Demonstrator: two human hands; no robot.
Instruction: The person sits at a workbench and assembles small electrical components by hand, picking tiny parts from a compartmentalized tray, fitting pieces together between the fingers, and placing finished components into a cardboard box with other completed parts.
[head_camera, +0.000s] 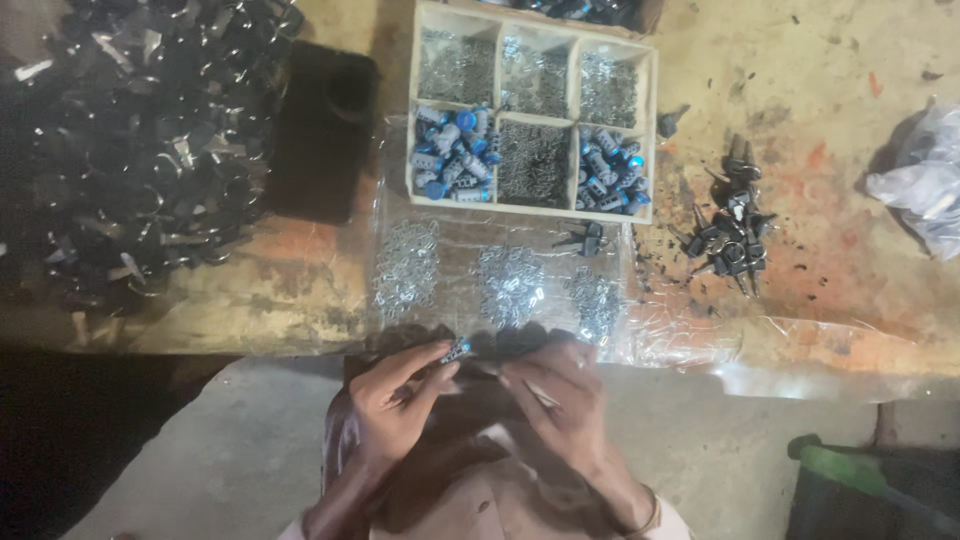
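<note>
One tray, two hands, and small parts in heaps.

One wooden tray (412, 150) sits on the counter (840, 110), split into six compartments: four hold fine silver bits, two hold blue-capped cylinders (452, 155), too crowded to count. Three loose piles of silver pieces (510, 285) lie on one clear plastic sheet (660, 335) below it. One heap of dark metal parts (130, 150) fills the upper left, one smaller cluster of dark keys (733, 225) lies to the right, and one single dark piece (585, 238) lies near the tray. One crumpled plastic bag (925, 185) sits at the far right. Two hands show: the left hand (395, 400) holds one blue-capped cylinder (457, 349), beside the right hand (560, 400).
</note>
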